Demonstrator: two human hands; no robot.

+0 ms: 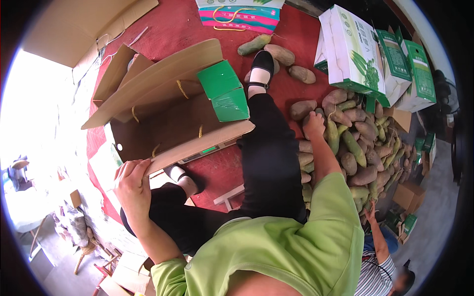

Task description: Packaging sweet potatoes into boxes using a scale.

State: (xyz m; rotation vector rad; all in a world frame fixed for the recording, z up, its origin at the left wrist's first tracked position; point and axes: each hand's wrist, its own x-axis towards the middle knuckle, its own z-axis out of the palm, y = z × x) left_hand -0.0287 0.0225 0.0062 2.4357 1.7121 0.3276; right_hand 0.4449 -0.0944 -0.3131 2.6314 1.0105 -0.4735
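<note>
An open cardboard box (163, 113) with yellow rope handles and a green end flap stands in front of me, its inside bare brown where it shows. My left hand (134, 185) is closed on the near flap at its left end. Over on the right, my right hand (314, 126) reaches to the edge of a heap of root vegetables (365, 133), some brownish-pink, some long and green. Its fingers are curled in, beside a brownish-pink root (302, 109); what they hold is hidden. A scale with a lit green display (210, 149) shows just below the box's near edge.
Several loose roots (301, 74) lie by my foot on the red floor covering (173, 27). Green-and-white cartons (353, 54) stand behind the heap, and a pink-and-blue box (239, 17) is at the far edge. At lower right, another person's hand (370, 212) touches the heap.
</note>
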